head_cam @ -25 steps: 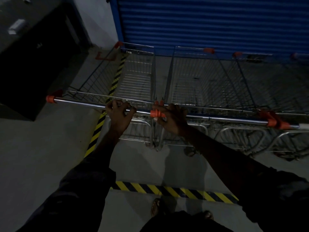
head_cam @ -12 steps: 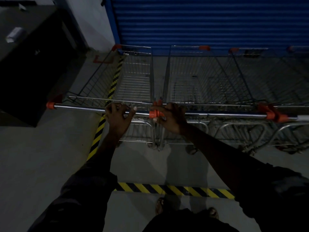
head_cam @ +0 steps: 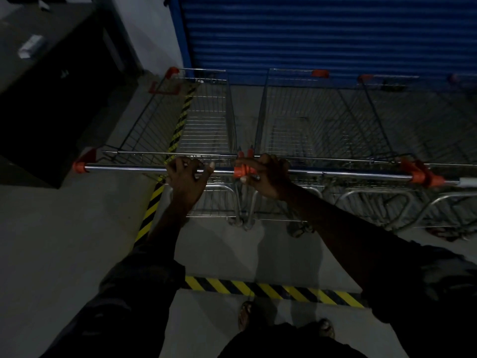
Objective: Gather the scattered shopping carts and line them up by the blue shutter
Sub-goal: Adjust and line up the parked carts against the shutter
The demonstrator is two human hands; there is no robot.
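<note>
The left cart point(head_cam: 206, 120) stands with its wire basket nose close to the blue shutter point(head_cam: 322, 34), and the second cart point(head_cam: 296, 125) sits just beside it on the right, parallel, their near corners almost touching. A third cart point(head_cam: 413, 117) follows further right in the same row, dim and partly cut off by the frame edge. The left hand point(head_cam: 185, 177) grips the left cart's chrome handle point(head_cam: 124, 168) towards its right end, fingers curled over the bar and the thumb stretched along it. The right hand point(head_cam: 268, 177) grips the second cart's handle at its left end, fingers wrapped over the bar next to the orange end cap point(head_cam: 241, 171), thumb tucked underneath. The two hands are near each other, either side of the gap between the carts. Both forearms are bare, with dark sleeves point(head_cam: 144, 277) pushed up. A strip of yellow-and-black tape point(head_cam: 271, 290) crosses the grey floor point(head_cam: 64, 241) behind the carts, and another strip point(head_cam: 154, 210) runs diagonally under the left cart towards the shutter's corner. A dark cabinet point(head_cam: 51, 104) stands to the left, well apart from the carts. The person's feet point(head_cam: 245, 313) show at the bottom edge, just behind the tape.
</note>
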